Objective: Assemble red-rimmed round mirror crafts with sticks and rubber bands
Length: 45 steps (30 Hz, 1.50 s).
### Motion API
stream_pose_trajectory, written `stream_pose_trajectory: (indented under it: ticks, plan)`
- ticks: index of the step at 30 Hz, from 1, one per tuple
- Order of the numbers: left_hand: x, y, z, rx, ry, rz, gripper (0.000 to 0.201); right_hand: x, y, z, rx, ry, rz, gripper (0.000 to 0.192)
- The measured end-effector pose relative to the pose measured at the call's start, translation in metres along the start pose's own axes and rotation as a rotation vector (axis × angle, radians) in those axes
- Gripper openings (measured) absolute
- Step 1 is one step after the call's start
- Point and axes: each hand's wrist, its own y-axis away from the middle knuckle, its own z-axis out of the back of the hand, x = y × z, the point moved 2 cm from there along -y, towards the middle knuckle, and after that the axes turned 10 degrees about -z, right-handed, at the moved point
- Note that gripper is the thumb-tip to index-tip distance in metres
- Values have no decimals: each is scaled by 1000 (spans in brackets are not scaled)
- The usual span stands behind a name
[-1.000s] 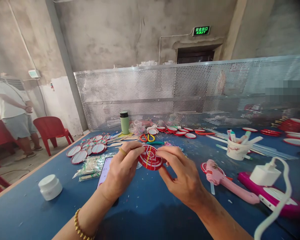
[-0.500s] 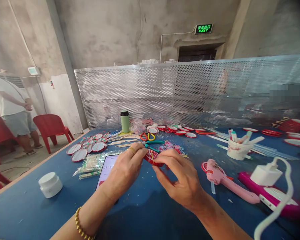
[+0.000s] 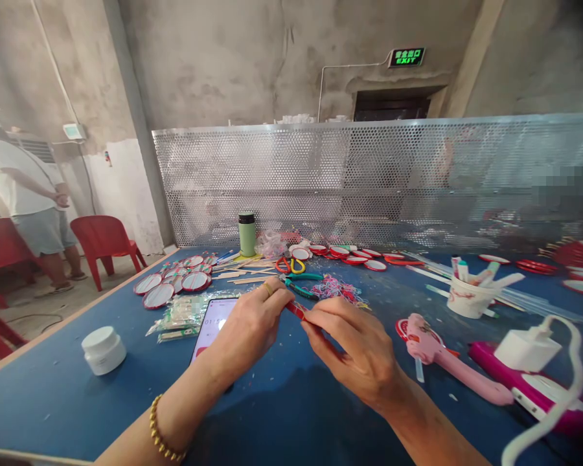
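Between my two hands, a small red round disc (image 3: 298, 310) is held nearly edge-on above the blue table. My left hand (image 3: 250, 320) pinches its left end, and my right hand (image 3: 352, 343) grips its right end with thumb and fingertips. Fingers cover much of the disc. Just beyond my hands lie pliers with teal handles (image 3: 305, 277), a tangle of coloured strings (image 3: 341, 290) and scissors with red and yellow handles (image 3: 290, 265). A lit phone (image 3: 212, 323) lies partly under my left hand.
Red-rimmed white discs (image 3: 158, 296) and packets of sticks (image 3: 187, 314) lie left. A white jar (image 3: 103, 350) stands near. On the right are a pink glue gun (image 3: 454, 366), a magenta power strip (image 3: 505, 375) and a cup of markers (image 3: 471, 296). A green bottle (image 3: 247, 234) stands behind.
The disc has turned from showing its red face with yellow lines to nearly edge-on. Both hands keep hold of it. The whole view has shifted slightly.
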Motion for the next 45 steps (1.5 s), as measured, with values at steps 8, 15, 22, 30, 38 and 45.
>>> stream_pose_trajectory:
  ticks: [8,15,22,30,38,45]
  plan:
    - [2,1,0,22,2,9,26,1,1,2,-45,55,23,24]
    - [2,1,0,42,-10,6,26,2,2,3,-30,87,68,26]
    - [3,3,0,58,-24,-1,25,1,3,2,-20,71,74,29]
    - [2,2,0,56,-34,-12,25,0,4,1,-15,68,83,32]
    - [3,1,0,52,-33,-21,24,-1,4,0,-8,77,88,28]
    - [1,0,0,-47,-32,-50,28,3,-1,8,-63,-17,14,26]
